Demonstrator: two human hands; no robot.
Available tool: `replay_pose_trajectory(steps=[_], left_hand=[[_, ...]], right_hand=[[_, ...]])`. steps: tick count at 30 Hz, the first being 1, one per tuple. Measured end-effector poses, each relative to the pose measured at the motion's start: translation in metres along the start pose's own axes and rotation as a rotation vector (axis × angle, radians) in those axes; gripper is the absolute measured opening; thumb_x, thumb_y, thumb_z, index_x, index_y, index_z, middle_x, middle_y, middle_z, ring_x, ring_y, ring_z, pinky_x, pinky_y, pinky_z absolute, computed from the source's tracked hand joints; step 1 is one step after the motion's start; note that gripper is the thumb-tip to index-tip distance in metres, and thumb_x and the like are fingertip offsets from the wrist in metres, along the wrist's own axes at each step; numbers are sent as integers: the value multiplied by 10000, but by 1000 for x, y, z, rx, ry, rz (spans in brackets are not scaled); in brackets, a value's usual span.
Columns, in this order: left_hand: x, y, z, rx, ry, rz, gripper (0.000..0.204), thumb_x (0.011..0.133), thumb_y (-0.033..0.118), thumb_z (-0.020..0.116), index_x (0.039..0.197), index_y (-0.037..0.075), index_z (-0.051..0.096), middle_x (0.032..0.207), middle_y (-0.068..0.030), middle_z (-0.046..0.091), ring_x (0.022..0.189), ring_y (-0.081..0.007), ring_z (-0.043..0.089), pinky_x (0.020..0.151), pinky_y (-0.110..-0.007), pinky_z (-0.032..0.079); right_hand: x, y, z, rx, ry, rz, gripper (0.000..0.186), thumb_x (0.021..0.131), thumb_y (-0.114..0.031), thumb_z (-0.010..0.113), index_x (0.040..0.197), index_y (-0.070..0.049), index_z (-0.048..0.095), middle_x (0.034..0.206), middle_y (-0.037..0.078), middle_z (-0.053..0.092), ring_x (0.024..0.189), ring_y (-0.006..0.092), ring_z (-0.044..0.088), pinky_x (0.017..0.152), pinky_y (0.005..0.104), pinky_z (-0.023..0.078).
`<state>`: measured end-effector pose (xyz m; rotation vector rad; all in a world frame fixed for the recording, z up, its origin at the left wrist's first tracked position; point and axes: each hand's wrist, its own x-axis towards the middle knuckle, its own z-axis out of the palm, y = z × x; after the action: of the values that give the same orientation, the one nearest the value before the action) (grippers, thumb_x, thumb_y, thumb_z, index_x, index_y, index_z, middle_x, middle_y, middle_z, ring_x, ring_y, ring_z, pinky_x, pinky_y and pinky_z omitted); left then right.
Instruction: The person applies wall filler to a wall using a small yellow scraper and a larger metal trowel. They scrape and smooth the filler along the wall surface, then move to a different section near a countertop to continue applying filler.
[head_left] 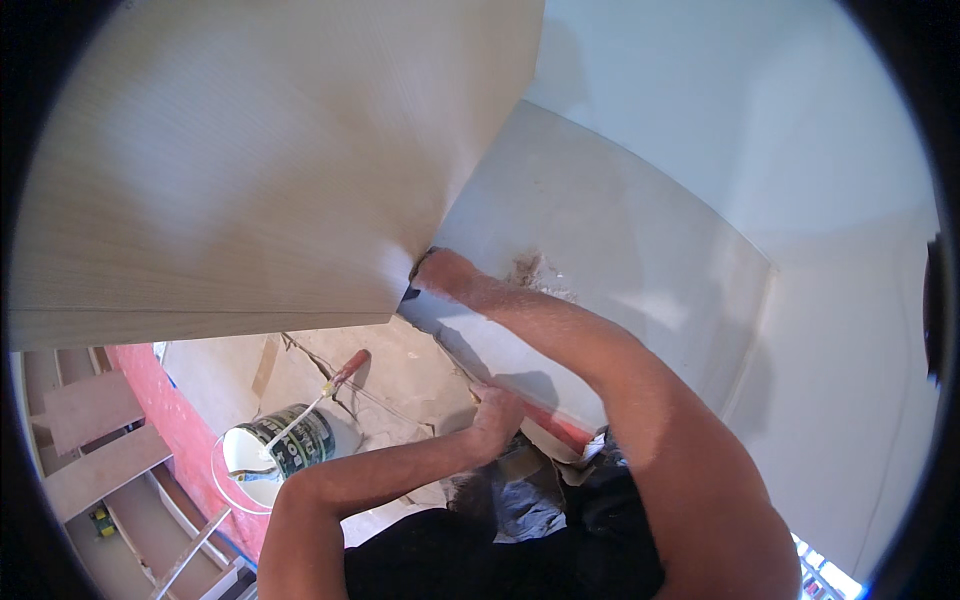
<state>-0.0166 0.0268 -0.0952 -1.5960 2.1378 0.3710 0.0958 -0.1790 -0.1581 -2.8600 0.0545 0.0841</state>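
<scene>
My right hand (447,276) reaches to the lower corner of a large pale wood-grain panel (250,170). Its fingers are curled round something, of which only a dark edge (411,291) shows beside the panel. The hand itself hides the rest. Nearer to me, my left hand (497,417) rests at the raised edge of a pale ledge (540,380), beside a red strip (560,428). Most of its fingers are out of sight, so I cannot tell their grip. Pale dust coats both hands.
To the left a bucket (302,440) of white paint holds a roller with a red handle (349,368). Brown covering sheets (400,355) lie wrinkled on the floor. Crumbled debris (530,270) lies beyond my right forearm. A white wall (830,330) rises at right; wooden boards (105,475) lie far left.
</scene>
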Motion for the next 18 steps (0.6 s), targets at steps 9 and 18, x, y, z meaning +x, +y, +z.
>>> replay_pose_trajectory(steps=[9, 18], left_hand=[[5, -17, 0, -198, 32, 113, 144, 815, 158, 646, 845, 123, 783, 862, -69, 754, 778, -222, 733, 650, -436, 580], [31, -6, -6, -64, -55, 103, 137, 804, 198, 670, 842, 141, 789, 823, -86, 752, 793, -269, 733, 685, -531, 581]], right_hand=[[-139, 63, -28, -106, 35, -79, 149, 830, -139, 597, 958, -176, 664, 933, 50, 673, 963, 243, 652, 895, 414, 512], [-163, 211, -70, -128, 320, 895, 317, 826, -25, 569, 1089, -136, 709, 1058, 118, 705, 999, 305, 664, 879, 451, 519]])
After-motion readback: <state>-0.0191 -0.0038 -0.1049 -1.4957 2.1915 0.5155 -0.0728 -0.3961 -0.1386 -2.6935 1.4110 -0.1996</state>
